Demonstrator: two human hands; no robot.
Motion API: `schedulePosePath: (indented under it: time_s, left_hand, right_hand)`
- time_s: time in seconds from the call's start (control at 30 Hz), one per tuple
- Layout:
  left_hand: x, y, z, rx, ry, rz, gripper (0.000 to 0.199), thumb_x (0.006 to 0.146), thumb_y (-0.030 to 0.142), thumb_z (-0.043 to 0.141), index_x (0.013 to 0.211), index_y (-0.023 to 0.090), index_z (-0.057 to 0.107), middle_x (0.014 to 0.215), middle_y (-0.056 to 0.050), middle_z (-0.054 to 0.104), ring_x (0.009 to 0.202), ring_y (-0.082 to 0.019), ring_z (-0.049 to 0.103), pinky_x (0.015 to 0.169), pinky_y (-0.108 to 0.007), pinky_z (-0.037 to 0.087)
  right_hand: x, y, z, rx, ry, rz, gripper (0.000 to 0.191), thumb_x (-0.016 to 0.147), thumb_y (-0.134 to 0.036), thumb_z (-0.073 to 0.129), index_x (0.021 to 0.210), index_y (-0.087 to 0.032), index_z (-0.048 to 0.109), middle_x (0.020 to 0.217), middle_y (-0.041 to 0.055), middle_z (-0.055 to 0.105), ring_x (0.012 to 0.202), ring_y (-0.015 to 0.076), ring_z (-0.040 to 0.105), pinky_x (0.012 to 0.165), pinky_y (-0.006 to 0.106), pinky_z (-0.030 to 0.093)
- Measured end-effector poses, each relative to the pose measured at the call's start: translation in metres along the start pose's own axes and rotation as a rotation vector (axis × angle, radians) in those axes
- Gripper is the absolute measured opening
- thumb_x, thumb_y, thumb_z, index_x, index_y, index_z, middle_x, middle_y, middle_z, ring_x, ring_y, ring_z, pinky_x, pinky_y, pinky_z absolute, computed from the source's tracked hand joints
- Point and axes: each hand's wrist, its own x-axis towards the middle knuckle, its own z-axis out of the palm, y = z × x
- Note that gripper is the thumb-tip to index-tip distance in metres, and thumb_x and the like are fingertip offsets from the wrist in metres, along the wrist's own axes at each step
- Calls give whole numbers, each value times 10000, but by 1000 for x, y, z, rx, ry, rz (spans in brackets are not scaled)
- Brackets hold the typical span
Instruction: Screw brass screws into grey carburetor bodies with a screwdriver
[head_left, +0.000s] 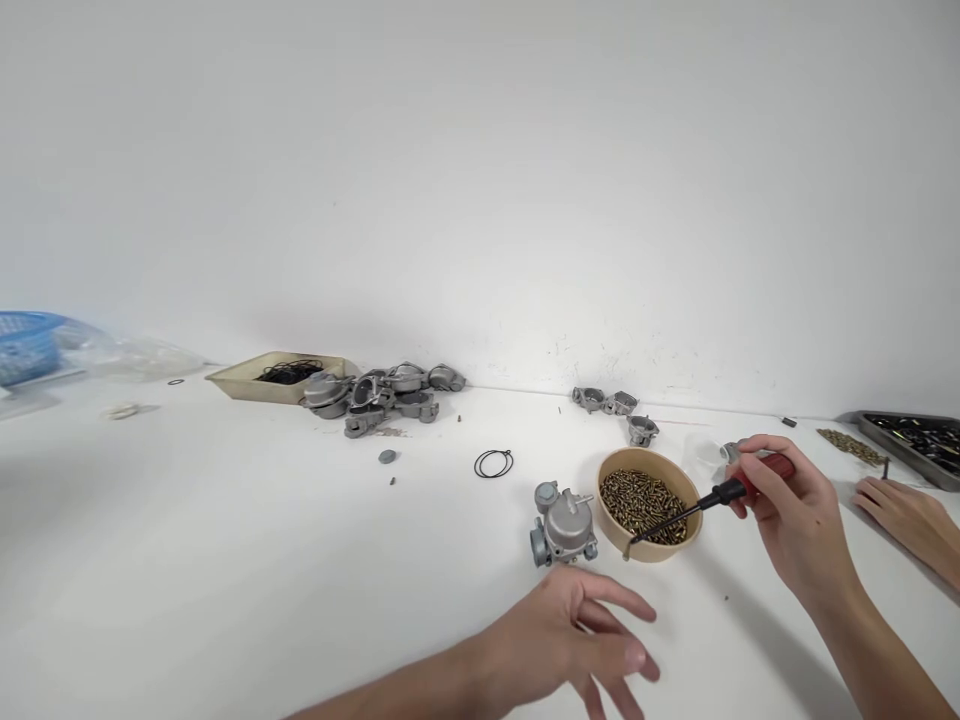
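My right hand [787, 510] grips a screwdriver [731, 491] by its red and black handle. The shaft reaches left across a round tan bowl [651, 552] filled with brass-coloured screws [643, 503]. At the screwdriver's tip, by the bowl's near-left rim, hangs a small screw [627, 550]. My left hand [574, 640] is held with its fingers spread and nothing in them, in front of the bowl. Just beyond it a grey metal carburetor [568, 525] sits on the white table, left of the bowl.
Two black rubber rings [493, 463] lie mid-table. Grey metal castings [405, 378] are piled beside a cream tray [259, 385] of black rings. Several metal bowls [620, 403] stand near the wall. A co-worker's hand [911, 515] rests at right, near a dark tray [919, 455] and loose screws [850, 446].
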Motion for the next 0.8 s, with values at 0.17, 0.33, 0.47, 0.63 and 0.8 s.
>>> schedulePosePath:
  time_s: [0.17, 0.33, 0.47, 0.63, 0.8]
  left_hand:
    - [0, 6, 1, -224, 75, 55, 743, 579, 483, 1063, 1174, 162, 754, 1051, -113, 808, 819, -192, 803, 627, -217, 617]
    - [1, 6, 0, -258, 148, 81, 653, 548, 487, 1071, 1047, 165, 801, 976, -97, 822, 858, -203, 810, 633, -202, 610]
    - [2, 5, 0, -222, 178, 61, 585, 524, 516, 1068, 914, 155, 824, 968, -101, 828, 872, -210, 811, 638, -199, 609]
    - [-1, 10, -2, -98, 191, 123, 539, 589, 561, 1026, 916, 170, 848, 959, -105, 835, 902, -243, 816, 663, -235, 634]
    - [-18, 30, -13, 442, 284, 388, 267, 852, 413, 836, 956, 172, 882, 840, -92, 828, 737, -216, 776, 636, -274, 617]
  right_hand:
    - [-4, -4, 3, 32, -42, 30, 259, 836, -419, 872, 942, -236, 724, 673, 0, 624, 618, 154, 558, 507, 249, 450]
    - [-3, -1, 4, -28, -98, 48, 261, 856, -446, 842, 948, -238, 714, 629, -11, 566, 593, 173, 544, 494, 276, 441]
    - [-3, 0, 5, -17, -100, 77, 281, 835, -457, 861, 941, -239, 719, 619, -19, 557, 583, 168, 543, 499, 274, 435]
    - [1, 2, 0, 14, -99, 94, 295, 820, -466, 879, 938, -246, 723, 631, -7, 601, 600, 164, 531, 505, 263, 432]
    - [12, 10, -10, 2, -97, 87, 298, 815, -469, 872, 907, -237, 709, 663, 12, 637, 594, 162, 538, 488, 259, 431]
